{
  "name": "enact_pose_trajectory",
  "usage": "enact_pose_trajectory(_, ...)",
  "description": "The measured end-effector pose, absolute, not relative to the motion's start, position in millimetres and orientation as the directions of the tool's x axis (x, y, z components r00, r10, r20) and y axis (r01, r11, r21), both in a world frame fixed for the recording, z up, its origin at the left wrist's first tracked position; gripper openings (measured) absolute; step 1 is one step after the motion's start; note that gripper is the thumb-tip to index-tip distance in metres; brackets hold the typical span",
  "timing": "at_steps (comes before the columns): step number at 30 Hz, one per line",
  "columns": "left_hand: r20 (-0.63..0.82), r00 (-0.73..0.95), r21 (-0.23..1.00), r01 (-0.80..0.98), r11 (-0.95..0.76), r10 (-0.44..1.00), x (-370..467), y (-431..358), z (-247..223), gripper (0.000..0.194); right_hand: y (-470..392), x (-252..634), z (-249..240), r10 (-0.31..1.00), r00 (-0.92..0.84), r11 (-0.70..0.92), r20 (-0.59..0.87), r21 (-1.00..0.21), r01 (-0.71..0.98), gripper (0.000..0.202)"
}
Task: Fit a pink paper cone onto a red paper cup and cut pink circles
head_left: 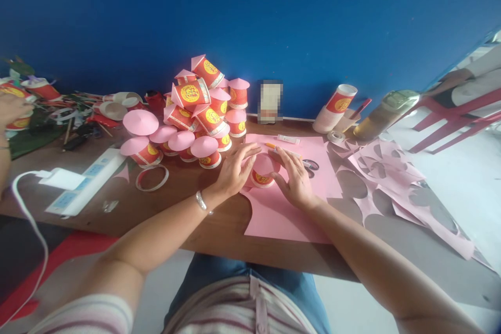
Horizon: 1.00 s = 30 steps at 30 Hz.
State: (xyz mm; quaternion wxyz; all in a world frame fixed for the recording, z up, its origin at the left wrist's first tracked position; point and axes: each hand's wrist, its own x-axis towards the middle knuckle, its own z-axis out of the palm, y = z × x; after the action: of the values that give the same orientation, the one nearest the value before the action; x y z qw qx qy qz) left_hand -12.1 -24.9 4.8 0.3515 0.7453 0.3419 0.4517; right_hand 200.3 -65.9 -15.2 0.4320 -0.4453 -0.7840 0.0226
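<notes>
A red paper cup (261,180) with a yellow emblem stands upright in front of me, topped by a pink paper cone (264,164). My left hand (238,167) curves along the cone's left side, thumb and fingers against it. From the right, my right hand (293,175) closes in on the same cone, its thumb near the cup. Beneath them lies a large sheet of pink paper (289,222). Just beyond my hands are an orange pencil (270,145), a glue stick (288,139) and dark-handled scissors (311,165).
Several cone-topped cups (190,94) are piled at the back left. A paper ring (152,178) and a white power strip (88,182) lie left. Pink paper scraps (383,167), stacked cups (338,107) and a bottle (385,112) are right. Another person's hand (11,109) shows far left.
</notes>
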Motion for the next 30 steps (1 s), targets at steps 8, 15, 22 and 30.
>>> enact_pose_trajectory(8, 0.223, 0.480, 0.971, -0.030, -0.239, 0.848, -17.6, -13.2, -6.2, 0.059, -64.9, 198.7, -13.1, 0.713, -0.170, 0.606, 0.680, -0.475, 0.639, 0.063)
enact_pose_trajectory(15, 0.115, 0.503, 0.993, -0.062, -0.097, 0.857, -18.8, -6.0, -20.0, 0.052, -63.1, 194.2, -9.8, 0.774, -0.137, 0.555, 0.618, -0.559, 0.616, 0.065)
enact_pose_trajectory(22, -0.014, 0.529, 1.000, 0.022, 0.003, 0.849, -15.9, -8.4, -7.1, 0.063, -61.5, 191.8, -14.5, 0.802, -0.126, 0.513, 0.584, -0.566, 0.646, 0.069)
enact_pose_trajectory(30, 0.019, 0.570, 1.000, -0.002, -0.022, 0.821, -17.8, -8.4, -4.5, 0.061, -63.6, 192.0, -14.6, 0.788, -0.130, 0.531, 0.601, -0.559, 0.636, 0.064)
